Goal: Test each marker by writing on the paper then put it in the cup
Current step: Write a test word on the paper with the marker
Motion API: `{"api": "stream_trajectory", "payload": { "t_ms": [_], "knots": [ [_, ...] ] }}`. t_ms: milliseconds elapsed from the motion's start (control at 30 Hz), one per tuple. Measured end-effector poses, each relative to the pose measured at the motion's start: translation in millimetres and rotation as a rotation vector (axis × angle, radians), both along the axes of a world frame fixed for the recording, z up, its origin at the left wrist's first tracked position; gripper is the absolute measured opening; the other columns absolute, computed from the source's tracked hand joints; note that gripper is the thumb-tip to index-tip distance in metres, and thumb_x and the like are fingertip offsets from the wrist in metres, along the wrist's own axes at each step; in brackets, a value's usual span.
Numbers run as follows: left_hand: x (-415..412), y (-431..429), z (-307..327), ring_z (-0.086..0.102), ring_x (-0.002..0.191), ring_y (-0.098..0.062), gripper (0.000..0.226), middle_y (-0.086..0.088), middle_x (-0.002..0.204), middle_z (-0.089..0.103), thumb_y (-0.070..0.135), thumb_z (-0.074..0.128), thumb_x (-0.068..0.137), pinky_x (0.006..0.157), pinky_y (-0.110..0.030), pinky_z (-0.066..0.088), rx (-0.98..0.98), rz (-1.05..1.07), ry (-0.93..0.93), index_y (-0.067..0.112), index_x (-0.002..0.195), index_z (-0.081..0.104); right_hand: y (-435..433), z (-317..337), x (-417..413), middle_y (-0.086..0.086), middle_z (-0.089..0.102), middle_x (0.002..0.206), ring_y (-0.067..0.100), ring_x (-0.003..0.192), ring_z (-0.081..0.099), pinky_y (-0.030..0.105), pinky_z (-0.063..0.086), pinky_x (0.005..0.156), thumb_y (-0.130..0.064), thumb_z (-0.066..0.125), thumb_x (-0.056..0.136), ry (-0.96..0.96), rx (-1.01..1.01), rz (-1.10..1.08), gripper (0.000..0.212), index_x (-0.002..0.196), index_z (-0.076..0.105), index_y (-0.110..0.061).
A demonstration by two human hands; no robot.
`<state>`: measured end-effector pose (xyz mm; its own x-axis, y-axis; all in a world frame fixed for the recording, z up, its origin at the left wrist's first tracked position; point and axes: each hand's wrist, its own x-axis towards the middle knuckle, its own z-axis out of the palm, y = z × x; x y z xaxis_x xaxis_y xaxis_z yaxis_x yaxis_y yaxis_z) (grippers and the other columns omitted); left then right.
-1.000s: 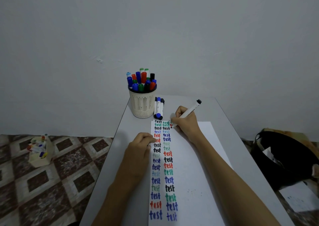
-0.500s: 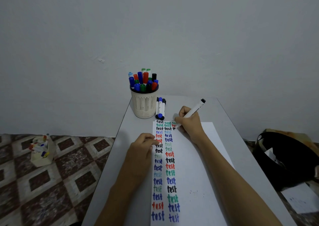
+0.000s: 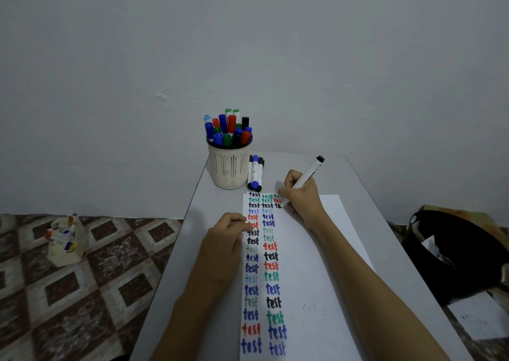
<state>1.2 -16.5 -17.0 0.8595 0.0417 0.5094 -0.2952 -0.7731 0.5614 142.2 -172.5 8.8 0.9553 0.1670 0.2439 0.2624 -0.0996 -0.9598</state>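
My right hand (image 3: 301, 198) grips a white marker with a black end (image 3: 309, 173), its tip down on the white paper (image 3: 311, 272) near the top, where a black word is being written in a third column. The paper carries columns of "test" in black, blue, red and green. My left hand (image 3: 223, 247) rests curled on the paper's left edge, holding the sheet flat. A cream slotted cup (image 3: 230, 165) at the table's far left holds several capped markers. Three markers (image 3: 255, 173) lie on the table just right of the cup.
The grey table (image 3: 358, 184) is narrow and stands against a plain wall. On the tiled floor to the left stands a small box of markers (image 3: 64, 241). A black bag (image 3: 457, 253) and a loose sheet (image 3: 479, 319) lie at the right.
My right hand has shifted slightly right as the black writing in the third column grows. The left hand keeps its place on the paper.
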Motion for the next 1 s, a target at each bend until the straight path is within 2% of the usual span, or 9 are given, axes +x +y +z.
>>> {"api": "stream_trajectory", "payload": {
  "t_ms": [200, 367, 433, 500, 600, 700, 833, 900, 1000],
  "knots": [
    [0.7, 0.5, -0.8, 0.054, 0.09, -0.004, 0.032, -0.006, 0.107, 0.062, 0.017, 0.04, 0.089, 0.077, 0.0, 0.038, -0.014, 0.0, 0.018, 0.006, 0.095, 0.07, -2.0, -3.5, 3.7, 0.009, 0.045, 0.06, 0.026, 0.063, 0.049, 0.028, 0.049, 0.054, 0.014, 0.059, 0.077, -0.007, -0.006, -0.061, 0.037, 0.061, 0.039, -0.012],
    [1.3, 0.5, -1.0, 0.056, 0.089, -0.007, 0.042, -0.007, 0.105, 0.063, 0.028, 0.035, 0.091, 0.079, -0.012, 0.042, -0.017, -0.012, -0.004, 0.006, 0.093, 0.07, -0.2, 0.0, 0.3, 0.006, 0.042, 0.058, 0.017, 0.058, 0.05, 0.02, 0.049, 0.052, 0.016, 0.058, 0.078, -0.011, -0.003, -0.051, 0.037, 0.061, 0.038, -0.01],
    [1.6, 0.8, -1.6, 0.058, 0.088, -0.008, 0.048, -0.007, 0.105, 0.063, 0.032, 0.03, 0.089, 0.08, -0.015, 0.043, -0.019, -0.015, -0.017, 0.006, 0.093, 0.07, -0.8, 0.8, -0.3, 0.008, 0.043, 0.059, 0.021, 0.059, 0.05, 0.02, 0.049, 0.052, 0.016, 0.058, 0.078, -0.003, 0.012, -0.037, 0.037, 0.061, 0.038, -0.009],
    [1.5, 0.4, -1.5, 0.057, 0.089, -0.007, 0.046, -0.006, 0.105, 0.063, 0.031, 0.031, 0.09, 0.08, -0.013, 0.043, -0.013, -0.012, -0.021, 0.007, 0.093, 0.07, -2.7, 0.7, -0.3, 0.01, 0.044, 0.06, 0.027, 0.063, 0.052, 0.022, 0.051, 0.051, 0.015, 0.059, 0.079, 0.016, 0.043, -0.052, 0.037, 0.061, 0.038, -0.01],
    [0.8, -0.3, 0.3, 0.055, 0.089, -0.005, 0.038, -0.005, 0.107, 0.062, 0.025, 0.036, 0.091, 0.079, -0.005, 0.038, -0.016, 0.001, -0.01, 0.007, 0.094, 0.07, -3.4, -0.2, 0.4, 0.006, 0.044, 0.059, 0.025, 0.064, 0.052, 0.023, 0.05, 0.051, 0.013, 0.059, 0.081, 0.02, 0.063, -0.099, 0.037, 0.062, 0.037, -0.011],
    [-0.6, -0.8, 0.9, 0.055, 0.09, -0.005, 0.049, -0.004, 0.107, 0.062, 0.035, 0.029, 0.09, 0.079, -0.003, 0.036, -0.015, -0.003, -0.009, 0.007, 0.094, 0.069, -0.4, -0.4, -0.2, 0.006, 0.043, 0.059, 0.02, 0.061, 0.053, 0.025, 0.052, 0.055, 0.013, 0.057, 0.081, -0.014, -0.016, -0.116, 0.038, 0.062, 0.036, -0.012],
    [-0.9, -0.1, 0.2, 0.058, 0.092, -0.01, 0.035, -0.004, 0.108, 0.061, 0.022, 0.037, 0.09, 0.079, -0.002, 0.038, -0.015, 0.006, 0.005, 0.008, 0.096, 0.068, -2.0, -0.2, -0.2, 0.003, 0.039, 0.057, 0.001, 0.046, 0.045, 0.017, 0.045, 0.047, 0.015, 0.054, 0.082, -0.006, 0.03, -0.111, 0.036, 0.065, 0.036, -0.01],
    [-1.3, -0.3, 1.1, 0.056, 0.094, -0.007, 0.031, -0.003, 0.109, 0.059, 0.021, 0.04, 0.091, 0.077, 0.002, 0.037, -0.03, 0.003, 0.006, 0.008, 0.1, 0.066, -1.8, 0.1, -0.9, 0.003, 0.042, 0.058, 0.004, 0.048, 0.048, 0.018, 0.046, 0.049, 0.014, 0.055, 0.083, -0.002, 0.011, -0.101, 0.036, 0.064, 0.037, -0.01],
    [-0.9, -0.2, 1.5, 0.055, 0.096, -0.005, 0.02, -0.001, 0.112, 0.056, 0.007, 0.05, 0.091, 0.079, 0.0, 0.037, -0.065, 0.024, -0.017, 0.009, 0.108, 0.061, -0.2, 1.1, -1.3, 0.003, 0.043, 0.059, 0.012, 0.055, 0.049, 0.019, 0.047, 0.051, 0.013, 0.056, 0.082, -0.007, -0.013, -0.093, 0.037, 0.063, 0.036, -0.011]
  ]
}}
